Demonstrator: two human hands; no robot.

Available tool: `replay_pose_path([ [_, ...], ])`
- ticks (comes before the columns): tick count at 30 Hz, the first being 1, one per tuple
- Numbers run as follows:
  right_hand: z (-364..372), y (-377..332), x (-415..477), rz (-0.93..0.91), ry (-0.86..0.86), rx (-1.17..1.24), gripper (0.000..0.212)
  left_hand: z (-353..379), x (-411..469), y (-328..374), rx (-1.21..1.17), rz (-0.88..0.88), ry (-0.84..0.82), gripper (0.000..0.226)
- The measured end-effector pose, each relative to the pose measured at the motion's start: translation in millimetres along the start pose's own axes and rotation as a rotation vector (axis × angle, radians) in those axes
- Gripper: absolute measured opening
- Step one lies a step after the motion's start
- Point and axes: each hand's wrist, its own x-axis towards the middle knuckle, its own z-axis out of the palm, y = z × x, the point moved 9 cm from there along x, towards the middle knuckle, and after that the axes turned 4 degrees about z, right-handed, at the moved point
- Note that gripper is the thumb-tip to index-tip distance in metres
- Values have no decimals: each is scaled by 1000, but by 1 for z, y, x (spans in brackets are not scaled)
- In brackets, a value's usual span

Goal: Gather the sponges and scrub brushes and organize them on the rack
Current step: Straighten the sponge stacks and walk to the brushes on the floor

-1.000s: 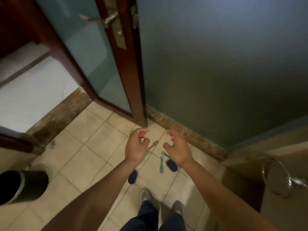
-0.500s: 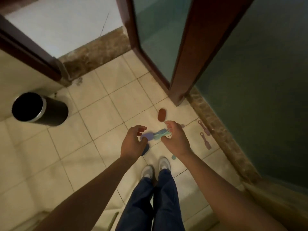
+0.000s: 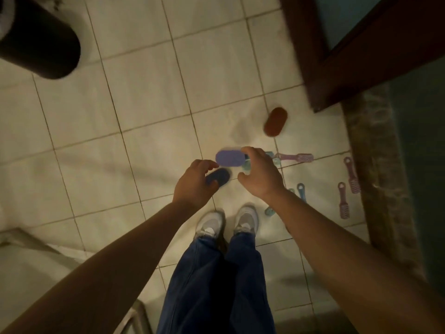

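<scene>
Sponges and scrub brushes lie scattered on the tiled floor ahead of my feet. A purple oval sponge sits just beyond my fingers, a dark blue one shows under my left hand, and a red-brown one lies farther off. Pink brushes lie to the right, teal brushes near my right wrist. My right hand hovers above the floor with fingers spread. Both hands hold nothing.
A black cylindrical bin stands at the upper left. A dark wooden door frame and a brown stone threshold run along the right. A metal frame shows at the bottom left. My shoes stand below the hands.
My view has tilted down from the door to the floor. More brushes have come into sight on the right. Both hands stay open, above the sponges.
</scene>
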Motion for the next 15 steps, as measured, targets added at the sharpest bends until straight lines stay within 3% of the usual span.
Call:
replay_pose_path([
  [8,106,56,98,-74,22,-181,64,102,54,-109,78,-34,-70,53],
  [15,166,78,151,-156,80,-314,68,165,87,-159,125,-64,-3,75],
])
